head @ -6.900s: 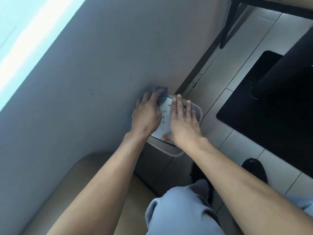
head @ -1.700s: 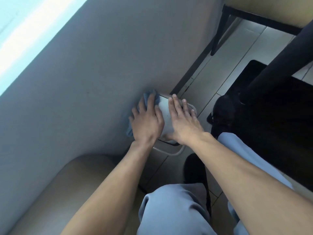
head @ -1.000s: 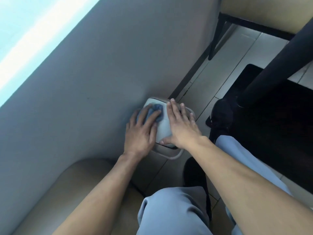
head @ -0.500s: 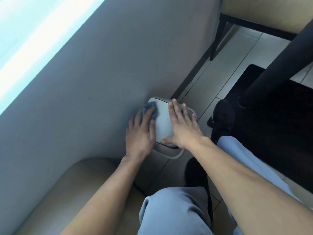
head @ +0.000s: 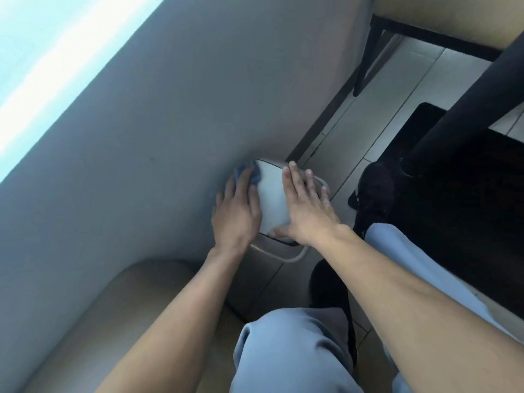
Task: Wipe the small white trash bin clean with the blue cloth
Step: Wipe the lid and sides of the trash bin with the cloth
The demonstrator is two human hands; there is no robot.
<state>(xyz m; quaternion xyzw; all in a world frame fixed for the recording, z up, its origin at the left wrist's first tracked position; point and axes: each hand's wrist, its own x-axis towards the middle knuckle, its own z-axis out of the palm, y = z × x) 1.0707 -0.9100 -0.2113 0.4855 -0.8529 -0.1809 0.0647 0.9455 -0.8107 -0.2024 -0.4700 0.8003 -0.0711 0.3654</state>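
Tiled floor (head: 397, 89): bin (head: 272, 199) lid facing up.

One bin (head: 272, 199), one cloth (head: 246, 175), two hands.

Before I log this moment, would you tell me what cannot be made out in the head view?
- Blue cloth: mostly hidden under the left hand; only a bunched edge shows.
- White trash bin: its right side is covered by the right hand; its body and inside are hidden below the lid.
- Leftover dirt: the lid is too blurred to tell.
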